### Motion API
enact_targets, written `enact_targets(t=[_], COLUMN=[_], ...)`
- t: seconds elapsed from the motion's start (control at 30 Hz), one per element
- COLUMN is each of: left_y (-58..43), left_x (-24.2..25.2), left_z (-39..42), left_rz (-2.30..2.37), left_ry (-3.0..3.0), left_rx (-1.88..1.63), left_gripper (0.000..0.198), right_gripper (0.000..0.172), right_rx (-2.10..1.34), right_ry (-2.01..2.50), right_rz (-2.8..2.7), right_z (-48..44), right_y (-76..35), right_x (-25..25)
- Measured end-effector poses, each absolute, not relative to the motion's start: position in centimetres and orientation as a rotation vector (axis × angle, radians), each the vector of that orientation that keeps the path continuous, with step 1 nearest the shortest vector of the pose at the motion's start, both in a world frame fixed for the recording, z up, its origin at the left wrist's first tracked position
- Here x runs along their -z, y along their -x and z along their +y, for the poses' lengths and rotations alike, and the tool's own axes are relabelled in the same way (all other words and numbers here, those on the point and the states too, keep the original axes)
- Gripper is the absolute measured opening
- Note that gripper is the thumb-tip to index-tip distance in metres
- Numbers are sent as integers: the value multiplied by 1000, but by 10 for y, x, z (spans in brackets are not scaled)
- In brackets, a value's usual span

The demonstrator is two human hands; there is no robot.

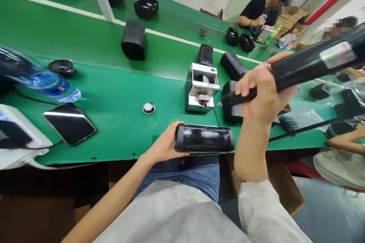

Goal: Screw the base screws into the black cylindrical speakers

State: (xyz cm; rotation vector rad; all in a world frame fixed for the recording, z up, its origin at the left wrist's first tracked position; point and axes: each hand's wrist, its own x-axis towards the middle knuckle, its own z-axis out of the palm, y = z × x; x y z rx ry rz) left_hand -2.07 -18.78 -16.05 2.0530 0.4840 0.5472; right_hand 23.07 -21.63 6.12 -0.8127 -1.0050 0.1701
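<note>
My left hand (167,143) grips the left end of a black speaker housing (203,139), which lies lengthwise at the table's front edge with its mesh side showing. Raised at the right, my right hand (264,87) is wrapped round a black electric screwdriver (310,64). The tool's thin end points left, above some black housings. Behind the held housing stands a silver screw feeder (202,89). A small round speaker part (148,108) rests on the green mat to the left of it.
On the left are a phone (70,123), a water bottle (42,79) and a black speaker driver (62,67). Black housings (134,40) stand farther back, and others (234,65) lie beside the feeder. Two other people sit at the right, and a third person's arm shows at the right edge.
</note>
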Motion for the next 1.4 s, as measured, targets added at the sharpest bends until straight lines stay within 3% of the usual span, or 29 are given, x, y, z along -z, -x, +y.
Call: enact_targets(t=[0.13, 0.3, 0.63, 0.87, 0.97, 1.2, 1.4], left_y=[21, 21, 22, 22, 23, 23, 23], left_x=[160, 159, 159, 160, 160, 159, 157], left_z=[-188, -189, -188, -188, -188, -187, -194], left_rz=[488, 478, 485, 481, 483, 538, 609], left_ry=[-2067, -2066, -2076, -2085, -2087, -2063, -2057], left_rx=[-535, -533, -522, -521, -509, -492, -513], left_gripper=[113, 113, 114, 113, 113, 111, 100], right_gripper=[34, 49, 44, 18, 15, 16, 32], right_rx=[38, 70, 23, -78, -106, -159, -348], right_ry=[821, 910, 954, 934, 934, 903, 1040], right_rz=[-1063, -1061, -1062, -1061, -1047, -1040, -965], right_z=[-184, -156, -157, -231, -255, -258, -263], right_y=[-243, -250, -252, -251, -248, -246, -236], right_x=[-62, -42, -32, -65, -75, -70, -45])
